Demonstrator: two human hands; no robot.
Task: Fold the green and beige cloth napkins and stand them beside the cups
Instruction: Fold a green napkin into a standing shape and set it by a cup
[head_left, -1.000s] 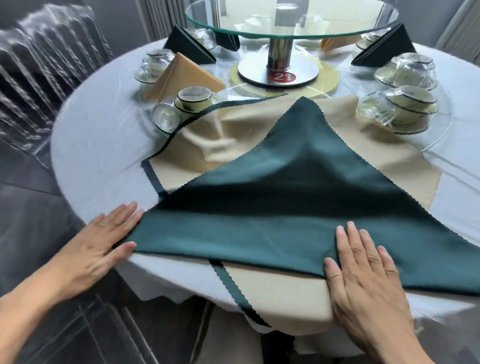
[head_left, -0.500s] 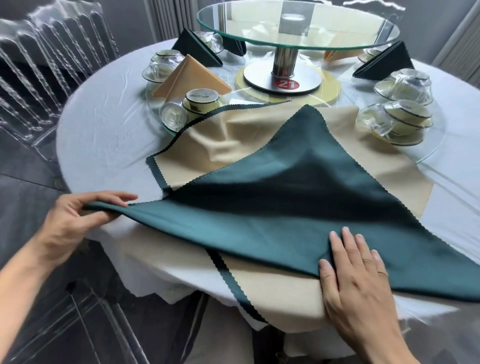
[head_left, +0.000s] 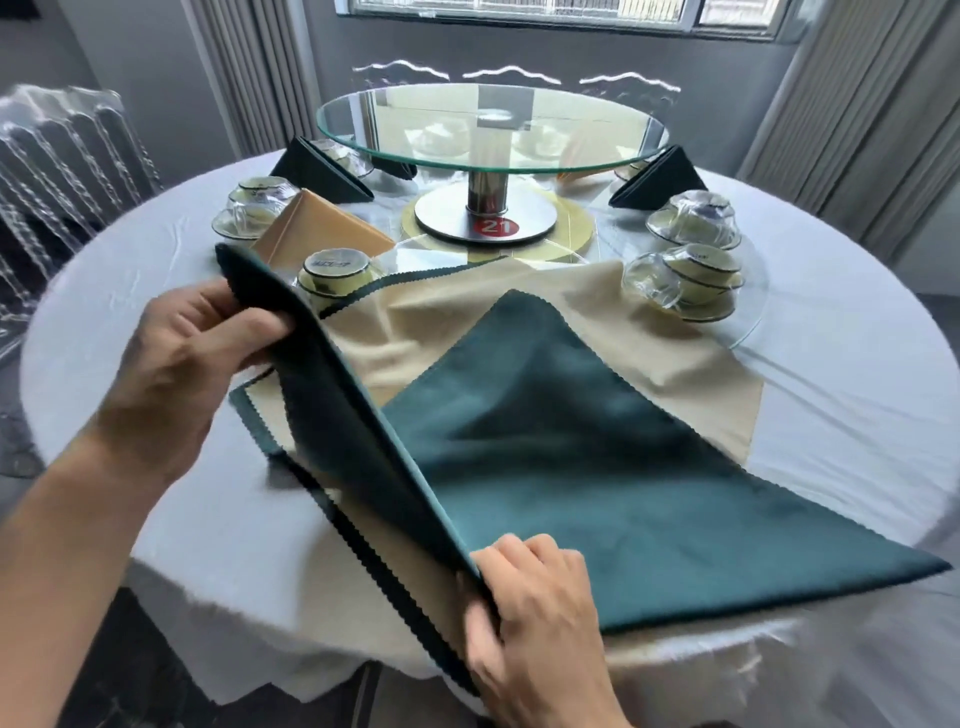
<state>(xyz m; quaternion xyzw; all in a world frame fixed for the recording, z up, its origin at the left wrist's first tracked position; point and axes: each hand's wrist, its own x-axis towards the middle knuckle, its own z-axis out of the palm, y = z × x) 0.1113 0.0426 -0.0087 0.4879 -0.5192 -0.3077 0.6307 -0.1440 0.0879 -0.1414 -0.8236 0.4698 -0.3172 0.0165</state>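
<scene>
A green napkin (head_left: 597, 467), folded into a triangle, lies on a flat beige napkin (head_left: 649, 332) at the near side of the round table. My left hand (head_left: 176, 374) pinches the green napkin's left corner and holds it raised above the table, swung toward the middle. My right hand (head_left: 535, 623) grips the near folded edge of the green napkin at the table's front. Upturned cups on saucers stand at the left (head_left: 332, 273) and at the right (head_left: 696, 275), past the napkins.
A glass turntable (head_left: 493, 130) on a steel post stands at the centre. Folded green napkins (head_left: 317, 171) (head_left: 660, 179) and a folded beige one (head_left: 322, 223) stand by more cups. A clear chair (head_left: 57, 171) is at the left. The white tablecloth (head_left: 857, 395) hangs over the edge.
My left hand has lifted the green napkin's left corner up and toward the table's middle. My right hand went from flat pressing to gripping the near edge.
</scene>
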